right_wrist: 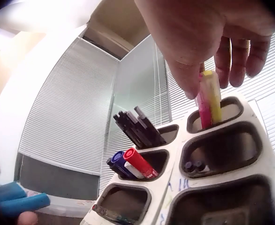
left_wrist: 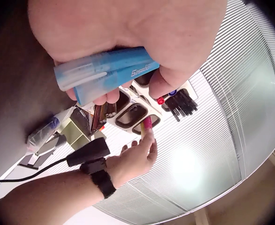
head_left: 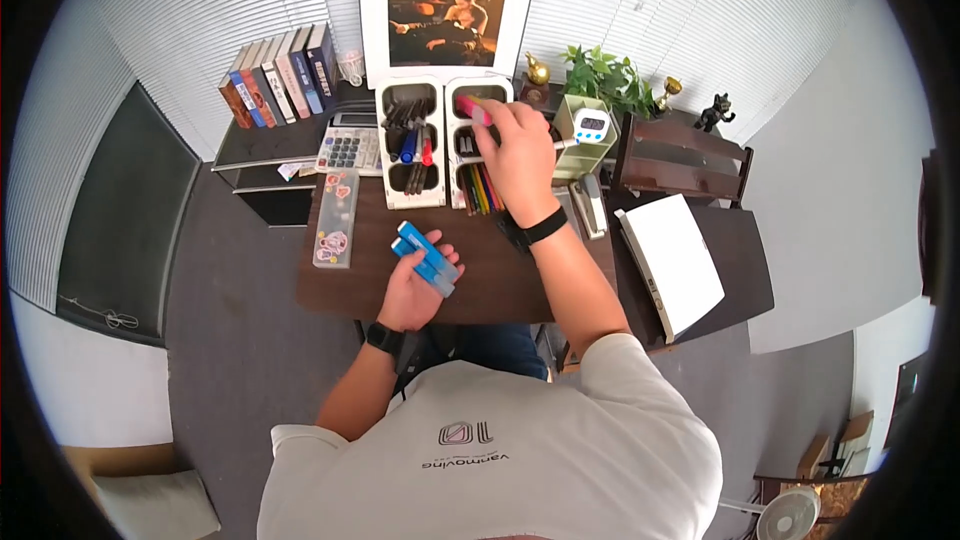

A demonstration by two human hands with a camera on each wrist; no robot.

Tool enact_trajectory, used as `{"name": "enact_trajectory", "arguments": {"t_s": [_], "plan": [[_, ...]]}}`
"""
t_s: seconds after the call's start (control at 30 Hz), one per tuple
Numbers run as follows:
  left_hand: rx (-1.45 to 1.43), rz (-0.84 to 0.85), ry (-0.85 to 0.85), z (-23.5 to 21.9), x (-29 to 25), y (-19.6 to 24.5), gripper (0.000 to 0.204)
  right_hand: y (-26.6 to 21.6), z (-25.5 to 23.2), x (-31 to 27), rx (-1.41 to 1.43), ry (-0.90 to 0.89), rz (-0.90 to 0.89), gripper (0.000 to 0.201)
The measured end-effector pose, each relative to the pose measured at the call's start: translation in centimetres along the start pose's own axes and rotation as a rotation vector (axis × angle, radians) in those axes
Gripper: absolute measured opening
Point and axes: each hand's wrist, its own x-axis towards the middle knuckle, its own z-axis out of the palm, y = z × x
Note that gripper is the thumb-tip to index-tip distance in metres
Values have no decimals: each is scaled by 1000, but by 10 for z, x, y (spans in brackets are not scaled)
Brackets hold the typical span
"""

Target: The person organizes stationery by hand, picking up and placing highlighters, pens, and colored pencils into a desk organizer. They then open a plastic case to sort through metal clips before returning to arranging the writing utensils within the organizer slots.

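Note:
In the head view, my left hand [head_left: 408,298] holds two blue highlighters [head_left: 424,258] over the desk's near edge, their clear caps pointing away from the palm. The left wrist view shows these blue highlighters [left_wrist: 116,72] side by side under the thumb. My right hand [head_left: 524,155] reaches over the right pen organizer [head_left: 450,145]. Between its thumb and fingers it pinches a pink highlighter [right_wrist: 204,108] and a yellow highlighter [right_wrist: 214,104]. Their lower ends are inside the organizer's far compartment, upright with a slight tilt.
The left organizer [head_left: 386,190] holds black pens, blue and red markers [right_wrist: 139,162]. Coloured pencils [head_left: 480,188] stand in the right one's near compartment. Around them are a calculator [head_left: 345,148], a stickered pencil case [head_left: 336,220], a stapler [head_left: 590,208], a green holder with timer [head_left: 590,125] and a plant.

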Motion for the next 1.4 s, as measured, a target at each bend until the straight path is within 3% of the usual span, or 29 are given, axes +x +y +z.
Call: {"name": "enact_trajectory", "arguments": {"t_s": [0.13,0.17,0.3,0.37,0.43,0.47,0.5,0.57,0.67,0.83,0.9,1.0,1.1,1.13,1.23,1.4], "plan": [[10,-3,-21,-3,0,1,41,-4,26,1,-46,-46,41,38],[3,-10,-37,-4,0,1,42,-6,25,1,-77,-107,56,44],[13,-5,6,-1,-2,-2,31,-19,6,-11,74,-51,49,54],[-17,35,49,-4,2,-3,17,-37,-22,-32,152,-45,96,37],[-43,62,10,-5,-2,-2,18,-52,-37,-79,384,-185,184,18],[-70,88,-27,-4,-2,-1,22,-57,-37,-107,509,-214,176,19],[-22,105,42,-1,-3,-1,23,-70,-47,-129,577,-385,359,20],[-31,84,5,4,-2,0,22,-80,-51,-166,637,-504,479,26],[-5,84,-19,6,1,-1,20,-82,-57,-189,683,-535,571,32],[150,87,25,5,3,-3,52,-79,-51,-182,698,-523,548,35],[157,70,-8,0,0,-2,56,-76,-48,-181,684,-552,513,35],[124,71,-87,-11,-1,-6,66,-74,-39,-185,796,-543,613,30],[64,57,-1,-2,1,-4,73,-67,-32,-193,919,-462,808,20],[18,51,43,2,0,-3,74,-66,-32,-194,984,-414,882,19],[23,141,-34,3,0,-5,70,-65,-42,-190,1079,-344,1020,20],[52,127,80,3,0,-4,70,-71,-41,-203,1031,-293,916,23]]}}
